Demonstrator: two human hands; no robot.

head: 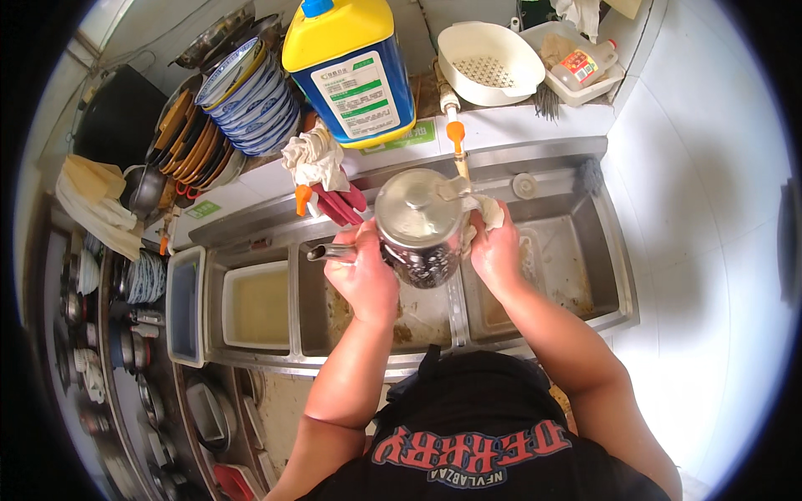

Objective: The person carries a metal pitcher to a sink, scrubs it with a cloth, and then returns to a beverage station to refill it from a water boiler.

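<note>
A lidded metal teapot is held up above the sinks, its lower side dark and speckled with wet-looking spots. My left hand grips it at the base of the spout, which points left. On the pot's right side, my right hand is closed around a pale cloth pressed against the pot; the handle is mostly hidden there. Beneath lie the middle basin and the right basin of a stainless steel sink, both with brownish residue on the bottom.
A large yellow-and-blue jug stands on the back ledge. Left of it are stacked bowls and brown plates. An orange-handled tap rises behind the teapot. A tub of cloudy liquid sits in the left basin. Tiled wall bounds the right.
</note>
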